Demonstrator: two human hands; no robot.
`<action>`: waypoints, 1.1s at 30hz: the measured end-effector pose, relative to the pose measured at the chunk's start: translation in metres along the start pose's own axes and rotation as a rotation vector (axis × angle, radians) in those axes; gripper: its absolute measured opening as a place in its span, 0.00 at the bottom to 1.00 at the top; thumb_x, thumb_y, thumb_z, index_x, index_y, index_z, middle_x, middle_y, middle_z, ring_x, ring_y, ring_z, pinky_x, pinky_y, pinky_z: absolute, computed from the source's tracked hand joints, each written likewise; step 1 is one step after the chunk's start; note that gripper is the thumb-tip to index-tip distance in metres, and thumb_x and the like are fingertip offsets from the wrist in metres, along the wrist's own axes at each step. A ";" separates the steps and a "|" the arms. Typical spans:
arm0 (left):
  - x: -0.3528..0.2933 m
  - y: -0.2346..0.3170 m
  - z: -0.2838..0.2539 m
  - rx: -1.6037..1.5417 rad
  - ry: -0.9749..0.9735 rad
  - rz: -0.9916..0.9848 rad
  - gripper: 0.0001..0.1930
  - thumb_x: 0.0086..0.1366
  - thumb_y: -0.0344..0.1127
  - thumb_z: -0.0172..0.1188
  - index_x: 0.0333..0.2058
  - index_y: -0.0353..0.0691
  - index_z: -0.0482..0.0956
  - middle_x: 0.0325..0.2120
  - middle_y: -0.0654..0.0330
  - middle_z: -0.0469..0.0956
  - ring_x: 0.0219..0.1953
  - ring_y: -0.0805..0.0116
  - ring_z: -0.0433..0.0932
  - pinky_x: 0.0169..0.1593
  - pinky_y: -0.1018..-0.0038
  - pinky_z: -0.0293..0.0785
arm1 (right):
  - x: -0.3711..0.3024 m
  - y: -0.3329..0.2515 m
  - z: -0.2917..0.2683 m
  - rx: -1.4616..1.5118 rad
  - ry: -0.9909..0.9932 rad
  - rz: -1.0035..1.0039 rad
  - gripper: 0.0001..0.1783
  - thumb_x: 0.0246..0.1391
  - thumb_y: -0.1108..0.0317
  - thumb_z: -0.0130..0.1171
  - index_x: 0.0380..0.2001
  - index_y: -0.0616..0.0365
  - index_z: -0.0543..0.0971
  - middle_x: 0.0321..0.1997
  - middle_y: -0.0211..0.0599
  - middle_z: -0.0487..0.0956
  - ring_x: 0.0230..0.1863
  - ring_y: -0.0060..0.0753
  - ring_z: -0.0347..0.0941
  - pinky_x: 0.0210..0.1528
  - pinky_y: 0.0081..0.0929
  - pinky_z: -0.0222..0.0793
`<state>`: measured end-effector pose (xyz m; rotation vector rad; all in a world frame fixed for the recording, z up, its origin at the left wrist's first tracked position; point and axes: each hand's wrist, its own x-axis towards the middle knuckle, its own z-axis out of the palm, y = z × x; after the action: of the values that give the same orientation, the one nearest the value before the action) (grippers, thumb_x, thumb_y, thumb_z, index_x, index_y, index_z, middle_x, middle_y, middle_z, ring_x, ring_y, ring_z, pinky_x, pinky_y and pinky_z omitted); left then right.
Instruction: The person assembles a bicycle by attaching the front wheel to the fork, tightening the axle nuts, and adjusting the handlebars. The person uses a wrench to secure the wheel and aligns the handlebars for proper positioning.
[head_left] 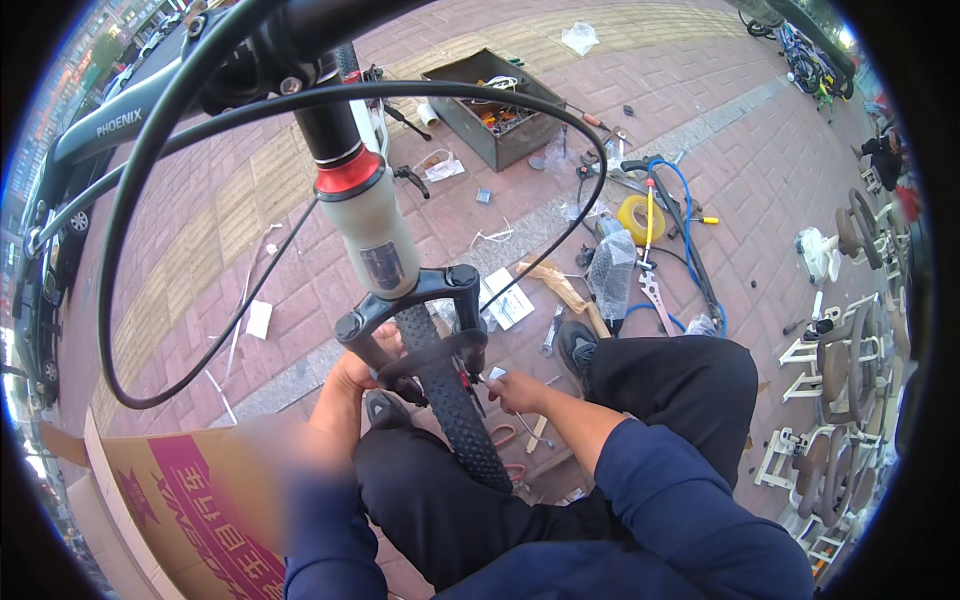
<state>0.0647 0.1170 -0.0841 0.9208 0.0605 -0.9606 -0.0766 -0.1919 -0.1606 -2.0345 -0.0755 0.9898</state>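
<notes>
We record one glossy black bicycle fork (438, 357), arched, between the hands, straddling a knobbly rubber tyre (460, 430). The left hand (362, 370) curls behind one fork leg (362, 340); the right hand (515, 391) has bent fingers, their hold we cannot tell. Beyond both: a smooth red ring (349, 174).

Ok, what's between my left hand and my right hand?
In the head view, the knobby tyre lies between the left hand and right hand, with the black fork straddling it.
</notes>
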 end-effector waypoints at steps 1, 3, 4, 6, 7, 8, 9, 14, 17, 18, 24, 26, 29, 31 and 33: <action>0.001 0.001 0.001 -0.002 0.003 0.003 0.09 0.66 0.32 0.71 0.41 0.44 0.81 0.32 0.65 0.83 0.34 0.70 0.83 0.38 0.72 0.81 | 0.000 -0.012 -0.004 -0.039 -0.029 0.075 0.25 0.75 0.54 0.43 0.44 0.63 0.84 0.31 0.47 0.84 0.30 0.43 0.80 0.35 0.41 0.75; 0.000 0.003 0.005 -0.005 0.014 0.009 0.08 0.66 0.32 0.71 0.41 0.43 0.80 0.32 0.64 0.83 0.33 0.70 0.83 0.38 0.73 0.82 | 0.009 -0.027 -0.011 -0.044 -0.097 0.218 0.24 0.75 0.55 0.43 0.45 0.62 0.84 0.31 0.44 0.83 0.25 0.35 0.78 0.28 0.37 0.74; -0.001 0.004 0.006 -0.001 0.021 0.007 0.08 0.66 0.32 0.71 0.41 0.43 0.80 0.32 0.64 0.83 0.33 0.69 0.84 0.38 0.73 0.82 | 0.017 -0.031 -0.012 -0.007 -0.133 0.285 0.23 0.74 0.57 0.44 0.46 0.62 0.84 0.31 0.44 0.83 0.24 0.35 0.78 0.26 0.37 0.73; -0.002 0.005 0.004 0.007 0.036 0.002 0.08 0.66 0.32 0.70 0.41 0.42 0.80 0.32 0.63 0.83 0.33 0.69 0.84 0.37 0.73 0.82 | 0.023 -0.029 -0.012 0.078 -0.167 0.335 0.19 0.72 0.62 0.46 0.49 0.62 0.83 0.34 0.47 0.83 0.25 0.38 0.79 0.27 0.39 0.74; -0.001 0.006 0.001 -0.007 -0.006 -0.008 0.08 0.66 0.32 0.70 0.41 0.41 0.80 0.32 0.61 0.84 0.33 0.68 0.84 0.37 0.72 0.83 | 0.024 -0.026 -0.010 0.125 -0.164 0.317 0.18 0.70 0.64 0.47 0.50 0.62 0.82 0.36 0.49 0.84 0.27 0.41 0.80 0.29 0.41 0.76; -0.003 0.005 0.000 -0.035 -0.011 -0.011 0.08 0.66 0.31 0.70 0.41 0.41 0.81 0.32 0.61 0.84 0.34 0.68 0.84 0.37 0.72 0.83 | 0.023 -0.022 -0.006 0.173 -0.160 0.299 0.18 0.68 0.67 0.48 0.52 0.62 0.82 0.38 0.51 0.84 0.29 0.44 0.82 0.32 0.44 0.77; -0.006 0.009 0.008 -0.062 -0.017 -0.011 0.08 0.66 0.31 0.70 0.41 0.41 0.81 0.33 0.61 0.84 0.34 0.68 0.84 0.37 0.72 0.83 | 0.020 -0.019 -0.005 -0.057 -0.110 0.195 0.17 0.67 0.68 0.49 0.52 0.63 0.82 0.39 0.53 0.84 0.31 0.48 0.82 0.34 0.46 0.77; -0.007 0.009 0.012 0.015 0.095 -0.010 0.05 0.67 0.30 0.67 0.40 0.39 0.81 0.33 0.61 0.84 0.33 0.70 0.84 0.36 0.73 0.82 | 0.006 0.016 0.015 -0.427 0.067 0.092 0.15 0.62 0.73 0.49 0.48 0.64 0.79 0.41 0.61 0.83 0.42 0.66 0.81 0.43 0.56 0.76; -0.007 0.000 -0.017 0.019 0.067 0.019 0.06 0.67 0.30 0.67 0.41 0.38 0.81 0.32 0.61 0.84 0.32 0.72 0.83 0.34 0.74 0.81 | 0.012 0.022 0.039 -0.234 0.332 0.030 0.12 0.62 0.71 0.49 0.44 0.66 0.75 0.41 0.64 0.83 0.44 0.67 0.81 0.46 0.56 0.77; -0.007 0.000 -0.017 0.024 0.079 0.014 0.07 0.67 0.31 0.67 0.41 0.38 0.81 0.32 0.61 0.84 0.31 0.72 0.83 0.34 0.74 0.81 | 0.014 0.017 0.041 -0.192 0.331 0.048 0.12 0.61 0.71 0.48 0.44 0.66 0.74 0.41 0.65 0.83 0.44 0.68 0.81 0.46 0.57 0.76; -0.010 0.004 -0.001 0.009 0.120 0.006 0.08 0.67 0.31 0.68 0.42 0.36 0.82 0.33 0.61 0.85 0.30 0.73 0.82 0.33 0.76 0.80 | 0.020 0.008 0.063 0.042 0.502 -0.065 0.11 0.62 0.71 0.47 0.45 0.63 0.70 0.41 0.66 0.81 0.46 0.73 0.77 0.46 0.62 0.71; -0.014 0.011 0.014 0.025 0.127 -0.002 0.08 0.68 0.31 0.67 0.43 0.36 0.82 0.33 0.62 0.84 0.31 0.73 0.82 0.33 0.76 0.80 | 0.020 0.006 0.069 0.063 0.556 -0.107 0.12 0.63 0.71 0.46 0.49 0.59 0.69 0.42 0.66 0.80 0.48 0.74 0.75 0.47 0.64 0.68; -0.018 0.009 0.004 0.026 0.093 0.013 0.08 0.68 0.31 0.67 0.44 0.37 0.81 0.33 0.62 0.84 0.32 0.74 0.82 0.34 0.77 0.79 | 0.018 0.000 0.065 0.024 0.479 0.015 0.11 0.66 0.66 0.47 0.47 0.59 0.71 0.42 0.64 0.80 0.47 0.72 0.75 0.47 0.60 0.69; -0.017 0.007 0.002 0.019 0.092 0.018 0.08 0.68 0.31 0.67 0.43 0.37 0.81 0.33 0.63 0.84 0.31 0.75 0.81 0.34 0.77 0.79 | 0.025 0.020 0.066 0.078 0.504 -0.183 0.13 0.69 0.61 0.46 0.44 0.59 0.73 0.41 0.61 0.80 0.45 0.71 0.76 0.46 0.57 0.69; -0.018 0.010 0.008 0.018 0.104 0.019 0.08 0.68 0.32 0.67 0.43 0.37 0.81 0.33 0.63 0.84 0.31 0.74 0.81 0.34 0.76 0.79 | 0.027 0.032 0.066 0.172 0.486 -0.264 0.17 0.72 0.57 0.43 0.42 0.60 0.74 0.39 0.58 0.80 0.44 0.70 0.75 0.46 0.55 0.70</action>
<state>0.0583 0.1257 -0.0649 0.9861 0.1312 -0.8967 -0.1117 -0.1578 -0.2215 -1.9881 0.0017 0.3133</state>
